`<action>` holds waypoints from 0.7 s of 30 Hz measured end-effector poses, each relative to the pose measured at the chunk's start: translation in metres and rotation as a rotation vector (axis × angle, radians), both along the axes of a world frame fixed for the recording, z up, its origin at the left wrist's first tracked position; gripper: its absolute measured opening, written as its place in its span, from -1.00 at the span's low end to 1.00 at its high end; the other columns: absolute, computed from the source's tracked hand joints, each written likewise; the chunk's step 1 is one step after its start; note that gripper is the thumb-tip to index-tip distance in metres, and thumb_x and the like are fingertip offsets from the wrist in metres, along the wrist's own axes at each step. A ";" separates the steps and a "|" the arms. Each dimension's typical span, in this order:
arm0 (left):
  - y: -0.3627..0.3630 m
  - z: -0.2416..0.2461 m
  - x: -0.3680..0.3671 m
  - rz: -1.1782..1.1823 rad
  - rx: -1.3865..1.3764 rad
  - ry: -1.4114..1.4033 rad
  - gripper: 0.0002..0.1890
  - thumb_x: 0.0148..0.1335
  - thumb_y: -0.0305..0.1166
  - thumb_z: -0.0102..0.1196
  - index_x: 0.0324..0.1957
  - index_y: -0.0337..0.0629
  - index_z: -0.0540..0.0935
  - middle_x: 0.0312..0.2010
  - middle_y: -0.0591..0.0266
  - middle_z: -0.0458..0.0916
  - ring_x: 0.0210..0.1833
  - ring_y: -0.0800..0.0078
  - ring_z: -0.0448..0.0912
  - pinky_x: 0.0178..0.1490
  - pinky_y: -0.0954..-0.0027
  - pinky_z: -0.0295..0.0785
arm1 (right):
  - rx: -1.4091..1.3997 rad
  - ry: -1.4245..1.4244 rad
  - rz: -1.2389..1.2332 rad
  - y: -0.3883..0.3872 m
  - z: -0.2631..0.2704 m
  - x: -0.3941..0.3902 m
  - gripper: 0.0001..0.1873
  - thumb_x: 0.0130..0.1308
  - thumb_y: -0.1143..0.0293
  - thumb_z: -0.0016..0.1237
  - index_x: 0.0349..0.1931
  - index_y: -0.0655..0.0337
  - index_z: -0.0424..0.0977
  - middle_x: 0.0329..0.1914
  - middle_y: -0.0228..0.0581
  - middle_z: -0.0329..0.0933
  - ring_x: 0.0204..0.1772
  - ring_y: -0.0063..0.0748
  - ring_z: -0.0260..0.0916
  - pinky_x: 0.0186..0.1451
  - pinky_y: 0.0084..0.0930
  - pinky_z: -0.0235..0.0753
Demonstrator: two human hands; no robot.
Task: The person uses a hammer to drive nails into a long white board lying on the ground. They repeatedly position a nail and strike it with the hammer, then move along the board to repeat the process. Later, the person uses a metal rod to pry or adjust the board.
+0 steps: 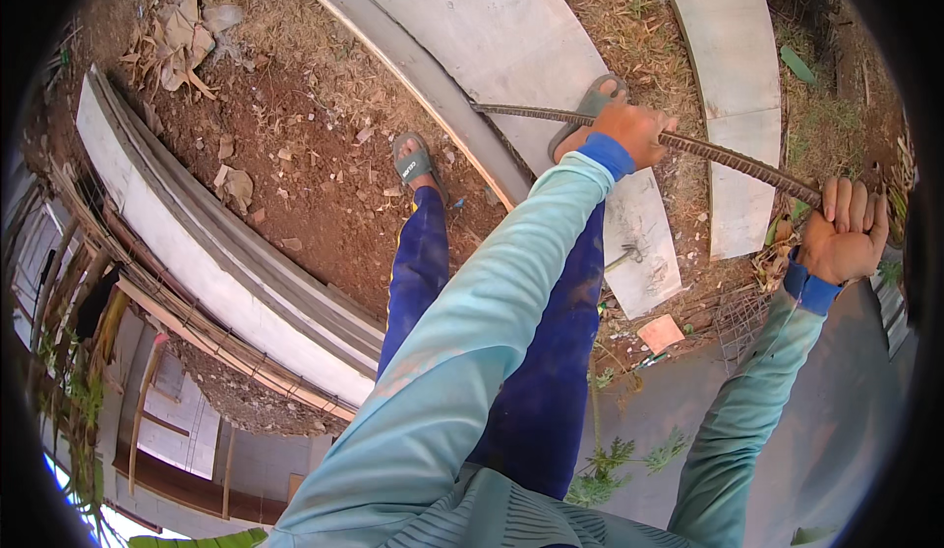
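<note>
A long ribbed steel bar [726, 156] slants across the view, held in both my hands. My left hand [633, 134] is closed around its middle, over a pale flat slab [509, 39]. My right hand [844, 235] grips the bar's near end, far to the right, with the palm partly turned up. The bar's thin far tip meets the dark gap between that slab and a narrower grey slab edge [428, 80]. How deep the tip sits in the gap I cannot tell. My right sandalled foot [590, 109] is on the pale slab.
My left sandalled foot [417, 161] stands on reddish dirt [310, 179]. Another pale slab [737, 91] lies to the right. Several long slabs [221, 238] are stacked at left. Crumpled paper [181, 39] lies upper left; wire mesh [745, 319] is below my right hand.
</note>
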State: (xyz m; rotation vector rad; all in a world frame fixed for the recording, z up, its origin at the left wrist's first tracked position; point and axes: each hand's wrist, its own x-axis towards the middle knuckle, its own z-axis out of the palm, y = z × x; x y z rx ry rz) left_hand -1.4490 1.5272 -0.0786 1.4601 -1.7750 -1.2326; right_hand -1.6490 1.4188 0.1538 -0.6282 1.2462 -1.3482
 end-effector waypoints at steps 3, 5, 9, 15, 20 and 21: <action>-0.026 -0.024 -0.016 -0.050 0.141 -0.044 -0.78 0.11 -0.14 0.21 -0.28 0.02 0.72 -0.39 0.17 0.71 -0.27 0.13 0.66 -0.10 0.05 0.48 | 0.080 -0.090 0.052 -0.053 -0.059 -0.070 -0.58 0.38 0.44 -0.29 -0.69 -0.04 -0.02 -0.76 -0.48 -0.11 -0.67 -0.57 -0.17 -0.51 -0.54 0.03; -0.043 -0.033 -0.034 -0.116 0.240 -0.126 -0.71 0.06 -0.14 0.23 -0.17 0.07 0.72 -0.35 0.18 0.72 -0.21 0.18 0.67 -0.07 0.06 0.47 | 0.118 -0.116 0.040 -0.069 -0.090 -0.108 -0.58 0.37 0.45 -0.28 -0.69 -0.05 -0.02 -0.76 -0.48 -0.11 -0.68 -0.56 -0.17 -0.50 -0.54 0.03; -0.046 -0.031 -0.043 -0.109 0.197 -0.120 -0.73 0.04 -0.15 0.22 -0.23 0.00 0.71 -0.35 0.07 0.72 -0.27 0.07 0.70 -0.15 0.07 0.58 | 0.114 -0.161 0.044 -0.067 -0.102 -0.133 -0.60 0.37 0.46 -0.27 -0.67 -0.04 -0.01 -0.74 -0.47 -0.08 -0.68 -0.56 -0.16 -0.51 -0.53 0.03; 0.008 0.016 0.016 -0.133 0.213 0.039 -0.86 0.10 -0.22 0.23 -0.31 0.04 0.73 -0.42 0.21 0.71 -0.25 0.17 0.66 -0.12 0.13 0.48 | 0.014 -0.050 0.029 0.029 0.018 0.013 -0.62 0.45 0.39 -0.34 -0.64 -0.01 0.06 -0.75 -0.45 -0.04 -0.67 -0.59 -0.09 -0.48 -0.54 0.06; 0.079 0.080 0.083 -0.113 -0.010 0.207 -0.79 -0.24 -0.42 0.34 -0.61 -0.09 0.51 -0.58 0.19 0.57 -0.44 0.10 0.57 -0.38 0.14 0.43 | -0.125 0.204 0.013 0.156 0.131 0.144 -0.58 0.56 0.21 -0.37 -0.59 0.00 0.09 -0.77 -0.47 0.06 -0.68 -0.57 -0.02 -0.49 -0.54 0.16; 0.083 0.111 0.095 -0.150 -0.046 0.276 -0.73 -0.36 -0.45 0.36 -0.62 -0.09 0.48 -0.59 0.19 0.53 -0.44 0.10 0.56 -0.39 0.15 0.43 | -0.185 0.263 0.060 0.173 0.157 0.154 -0.57 0.56 0.19 -0.34 -0.60 0.00 0.09 -0.78 -0.49 0.09 -0.70 -0.58 0.00 -0.54 -0.56 0.16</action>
